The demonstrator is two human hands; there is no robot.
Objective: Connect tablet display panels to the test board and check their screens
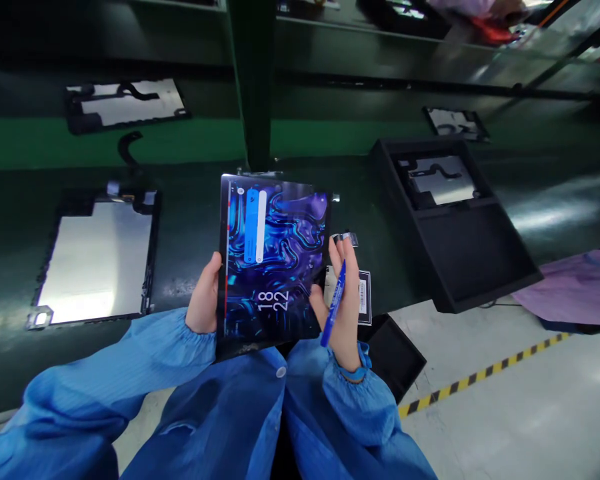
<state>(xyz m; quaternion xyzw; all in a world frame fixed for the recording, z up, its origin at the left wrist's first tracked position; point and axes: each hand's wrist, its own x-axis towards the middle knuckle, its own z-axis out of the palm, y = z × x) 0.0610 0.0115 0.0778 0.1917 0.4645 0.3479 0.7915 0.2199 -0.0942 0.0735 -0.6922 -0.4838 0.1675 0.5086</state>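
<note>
A tablet [280,267] with a lit blue and purple screen, reading 18 22 sideways, is held up between both hands at the centre. My left hand [205,297] grips its left edge, thumb at the front and the other fingers hidden behind. On the opposite edge, my right hand [343,307] has its thumb near the screen and its fingers at the side. A blue pen [334,303] lies across that hand, held in it. Partly behind the right hand is a white label [365,298] with a barcode.
A screen panel [97,257] lies at left, another [130,103] behind it. A black two-part tray [475,250] at right holds a panel [443,179]; one more panel [457,125] lies beyond. A black box [397,357] sits low right. A green post [253,87] rises behind the tablet.
</note>
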